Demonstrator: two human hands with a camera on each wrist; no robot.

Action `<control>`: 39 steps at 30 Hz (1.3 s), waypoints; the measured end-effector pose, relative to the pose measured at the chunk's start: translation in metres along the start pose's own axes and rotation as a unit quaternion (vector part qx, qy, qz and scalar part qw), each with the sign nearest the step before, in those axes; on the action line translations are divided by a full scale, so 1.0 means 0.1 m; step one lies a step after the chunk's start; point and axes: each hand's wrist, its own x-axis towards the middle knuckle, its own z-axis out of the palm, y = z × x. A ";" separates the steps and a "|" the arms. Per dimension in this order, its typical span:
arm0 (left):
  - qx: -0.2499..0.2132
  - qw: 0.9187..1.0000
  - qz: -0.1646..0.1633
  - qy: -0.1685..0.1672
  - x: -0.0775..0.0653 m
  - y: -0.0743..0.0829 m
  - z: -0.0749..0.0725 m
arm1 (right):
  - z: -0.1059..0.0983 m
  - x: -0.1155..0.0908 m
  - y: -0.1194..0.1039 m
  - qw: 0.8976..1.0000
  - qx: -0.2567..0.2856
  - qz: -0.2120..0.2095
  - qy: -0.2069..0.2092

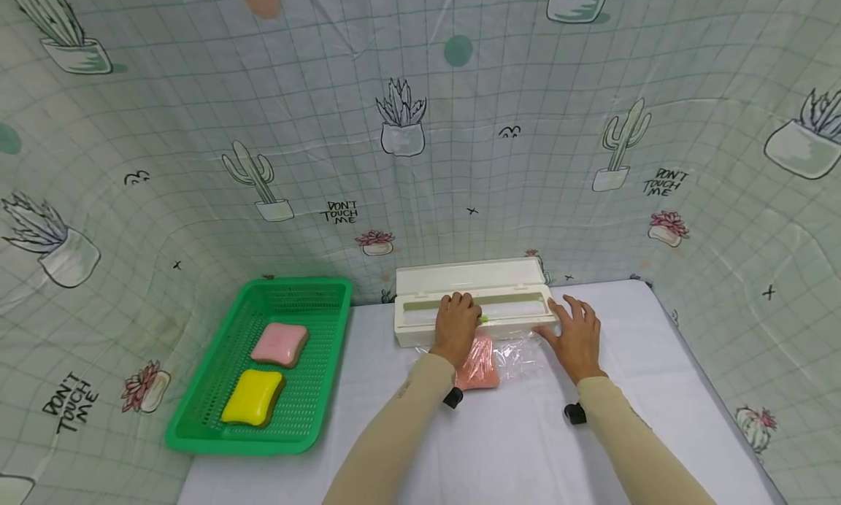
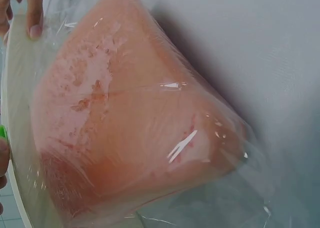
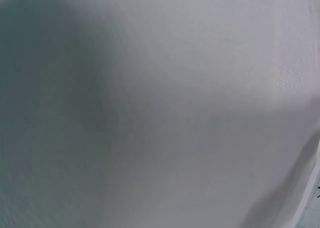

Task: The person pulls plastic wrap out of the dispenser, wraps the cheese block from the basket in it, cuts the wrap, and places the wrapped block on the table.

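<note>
A white cling film dispenser [image 1: 420, 337] stands with its lid [image 1: 469, 275] raised. My left hand [image 1: 455, 330] curls over its front edge and pinches the small green slider [image 1: 484, 319]. At the dispenser's right end, my right hand [image 1: 578, 341] grips the corner between thumb and fingers. Clear film [image 1: 519, 355] hangs from the front onto the table. Under it lies a pinkish-orange block [image 1: 478, 370], partly hidden by my left wrist. Close up in the left wrist view, the film lies over the block [image 2: 125, 113], creased and shiny. The right wrist view is mostly blurred pale cloth.
On the left, a green basket [image 1: 328, 388] holds a pink block [image 1: 280, 344] and a yellow block [image 1: 253, 398], both with brownish undersides. A white cloth [image 1: 512, 454] covers the table. Behind the dispenser rises a patterned curtain [image 1: 460, 176].
</note>
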 end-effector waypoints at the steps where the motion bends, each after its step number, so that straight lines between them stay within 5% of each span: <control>1: -0.001 1.000 0.002 0.002 0.00 -0.01 0.00 | 0.00 0.00 0.00 1.000 -0.002 -0.001 0.001; 14: -0.047 0.999 -0.018 -0.006 -0.07 -0.09 -0.02 | -0.01 -0.01 0.00 1.000 -0.004 -0.003 0.004; 24: -0.018 1.000 -0.012 0.006 -0.11 -0.15 0.00 | -0.01 -0.01 -0.01 1.000 0.001 0.010 -0.009; 39: -0.026 0.997 -0.059 0.030 -0.56 -0.81 -0.05 | -0.02 0.00 -0.06 0.999 0.019 0.015 -0.022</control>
